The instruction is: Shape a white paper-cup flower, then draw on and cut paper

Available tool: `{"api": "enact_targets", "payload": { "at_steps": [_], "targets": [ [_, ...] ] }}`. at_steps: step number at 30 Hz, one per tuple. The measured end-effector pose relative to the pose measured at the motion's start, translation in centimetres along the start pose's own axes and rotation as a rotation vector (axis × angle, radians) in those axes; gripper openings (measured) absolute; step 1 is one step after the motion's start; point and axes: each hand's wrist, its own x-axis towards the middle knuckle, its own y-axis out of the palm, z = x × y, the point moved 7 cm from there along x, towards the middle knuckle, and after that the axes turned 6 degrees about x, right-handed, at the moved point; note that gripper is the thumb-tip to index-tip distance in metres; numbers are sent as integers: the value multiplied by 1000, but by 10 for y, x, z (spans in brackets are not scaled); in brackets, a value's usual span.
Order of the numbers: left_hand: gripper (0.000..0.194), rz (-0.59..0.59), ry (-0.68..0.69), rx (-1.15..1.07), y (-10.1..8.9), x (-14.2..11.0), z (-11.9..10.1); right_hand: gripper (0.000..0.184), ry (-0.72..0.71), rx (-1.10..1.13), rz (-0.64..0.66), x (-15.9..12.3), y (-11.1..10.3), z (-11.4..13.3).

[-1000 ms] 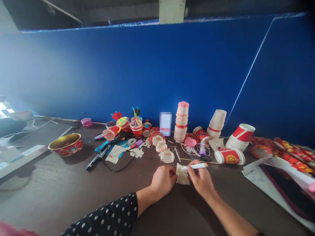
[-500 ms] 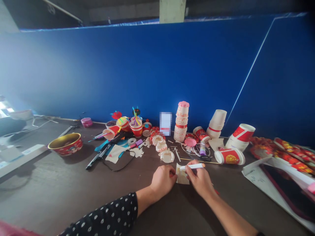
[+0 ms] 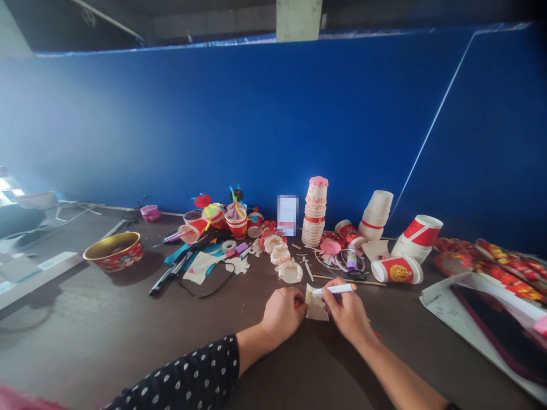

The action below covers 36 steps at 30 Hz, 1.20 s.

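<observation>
Near the bottom centre of the frame, a small paper sheet point(image 3: 317, 305) lies between both hands, its long axis running front to back. The right hand point(image 3: 348, 315) has its fingers clamped on a white marker point(image 3: 335, 289), with the tip just over the sheet. The left hand point(image 3: 282, 312) has its fingers together at the sheet's left edge; whether they pinch it, I cannot tell.

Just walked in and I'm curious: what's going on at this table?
A person is working at a cluttered dark table. Their right hand grips a white marker over a small piece of paper, and their left hand sits at the paper's edge. Cut paper-cup rings lie just beyond, with stacked paper cups behind them.
</observation>
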Motion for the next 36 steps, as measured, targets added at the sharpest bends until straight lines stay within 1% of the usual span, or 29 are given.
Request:
{"api": "enact_targets", "payload": {
  "at_steps": [6,13,19,22,27,32,36],
  "targets": [
    [19,9,-7,-3,0,0,0,27,2,-22,-6,0,-1,1],
    [19,-7,4,-14,-1,0,-1,23,-10,4,-21,0,-2,1],
    [18,-9,-3,-23,-2,0,0,23,10,-15,1,-1,-1,0],
    [17,-15,-5,-27,-3,-1,-1,23,21,16,-4,-1,-1,-1],
    [18,-2,-17,-21,-3,-1,-2,23,70,151,-41,-1,-3,-2],
    [16,-8,-30,-50,1,1,3,22,32,155,-83,-2,-9,6],
    [15,-26,-31,-66,3,2,5,20,41,163,-52,-3,-9,7]
  ]
}}
